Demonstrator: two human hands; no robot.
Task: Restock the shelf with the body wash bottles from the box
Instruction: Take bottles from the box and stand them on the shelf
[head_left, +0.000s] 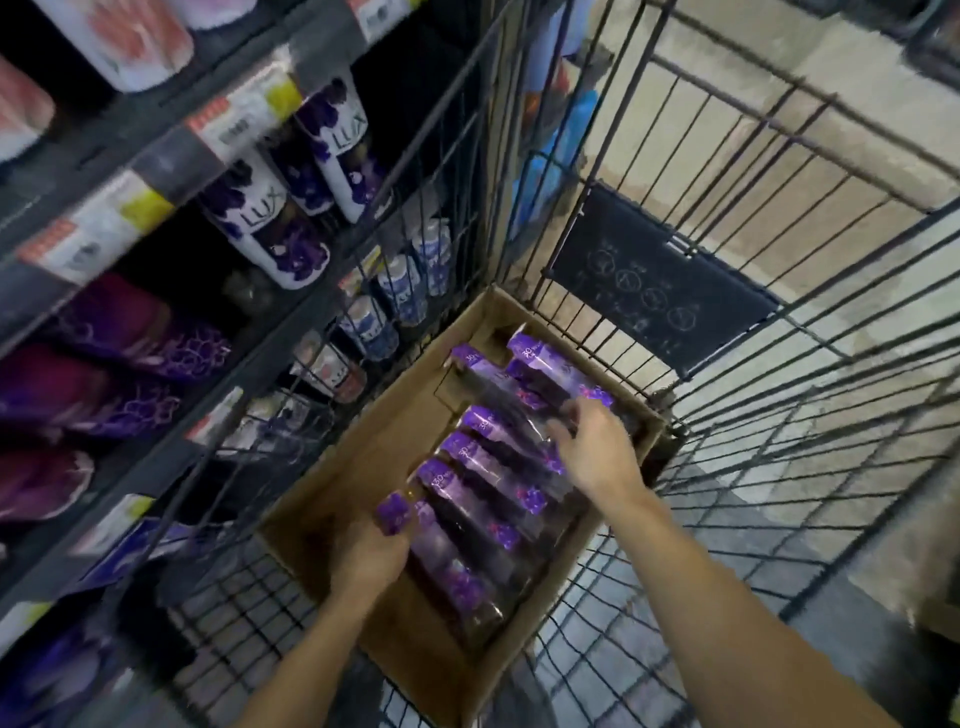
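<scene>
Standing in a wire cart (727, 218) beside the shelf (171, 156), the box (395, 415) holds purple bottles (483, 467); left hand (371, 558) fingers grip one, right hand (597, 447) fingers curl onto another.

The brown corrugated cardboard box (363, 467) looks matt and papery, its cut edges rough. Inside it, under and between both hands, the purple plastic body wash bottles (488, 483) are glossy, catching streaks of light on smooth wrap. The black wire cart (779, 364) around the box is thin painted metal with a dull sheen. Beyond the left hand's grip, the white-and-purple shelf bottles (270, 228) look like smooth, shiny plastic, and the price labels (104, 228) like matt paper.
</scene>
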